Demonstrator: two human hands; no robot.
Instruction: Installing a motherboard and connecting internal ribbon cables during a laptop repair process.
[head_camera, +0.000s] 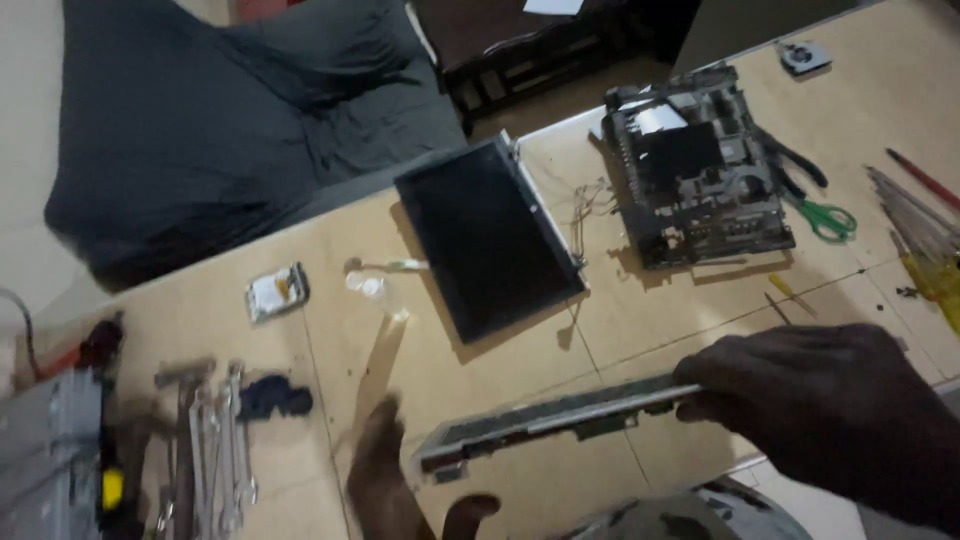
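Right hand (830, 410) closed on the right end of a long grey panel (550, 418), fingers wrapped over its edge; panel held edge-on, low over the wooden surface (640, 330), slanting down toward the left. Left hand (385, 480) blurred, at the panel's left end, thumb near its underside; cannot tell whether that grip is shut on it or only touching. Beyond the panel, a dark screen (490, 235) lies flat mid-surface, thin wires (590, 205) beside its right edge. Stripped laptop chassis (695, 165) further right, with green-handled scissors (825, 215) just beside it and screwdrivers (925, 225) near the right edge. Small fan (803, 57) at the far corner. Left side: hard drive (277, 292), wrenches (222, 440) in a row, dark rag (272, 397) next to them. Grey cushion (230, 120) off the surface, upper left.
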